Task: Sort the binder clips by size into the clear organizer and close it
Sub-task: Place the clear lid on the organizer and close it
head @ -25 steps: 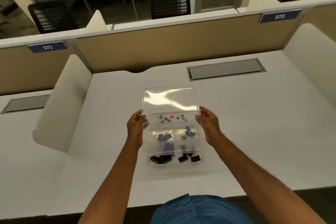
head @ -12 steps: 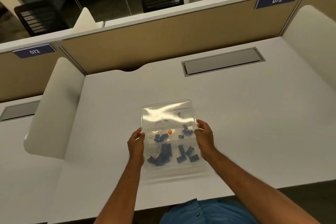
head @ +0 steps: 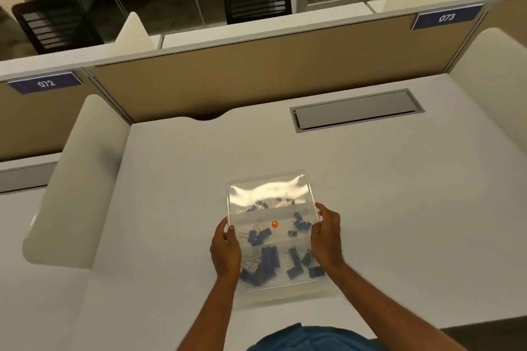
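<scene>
The clear organizer lies on the white desk in front of me, its clear lid lowered over the compartments. Black binder clips show through the plastic: small ones in the far row, medium ones in the middle, large ones nearest me. A small orange dot sits at the lid's middle. My left hand grips the lid's left edge, thumb on top. My right hand grips the right edge the same way.
A grey cable hatch is set into the desk at the back right. Tan partition panels close off the far side, and white rounded dividers stand at left and right. Black chairs stand behind the partition.
The lid has swung down from a raised tilt to lie nearly flat over the organizer. Both hands followed it down, staying on its side edges.
</scene>
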